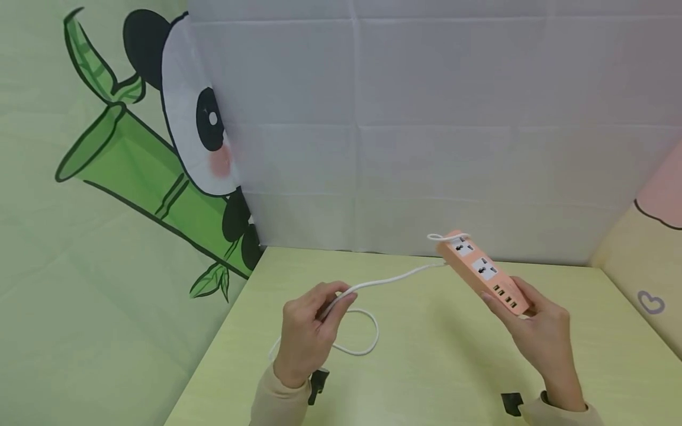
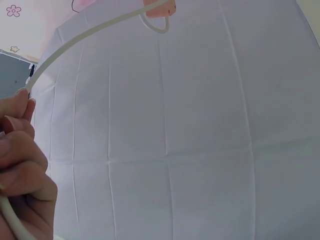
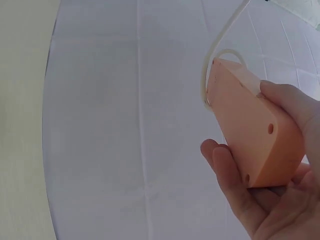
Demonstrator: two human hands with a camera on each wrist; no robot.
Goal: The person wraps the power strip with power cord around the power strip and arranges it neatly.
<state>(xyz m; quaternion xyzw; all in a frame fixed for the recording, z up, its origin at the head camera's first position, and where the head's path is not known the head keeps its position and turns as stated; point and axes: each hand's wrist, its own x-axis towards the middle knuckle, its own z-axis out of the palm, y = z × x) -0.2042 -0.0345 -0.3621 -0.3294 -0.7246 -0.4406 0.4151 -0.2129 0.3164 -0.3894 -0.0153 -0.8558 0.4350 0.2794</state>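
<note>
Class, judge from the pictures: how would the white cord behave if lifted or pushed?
The white cord is probably flexible, since it curls into a loop beside the left hand. It may be slightly springy, as the stretch to the orange power strip bends smoothly, without kinks.

From the head, the pale yellow-green tabletop, bare left hand and bare right hand are looked down on, with the creased pale-grey cloth backdrop faced beyond. From the left wrist the backdrop is faced, that hand caught close at the left edge; from the right wrist, the plain face of the oblong peach plastic power strip is seen close up. The backdrop, strip and slim white cord are shared by all views.
</note>
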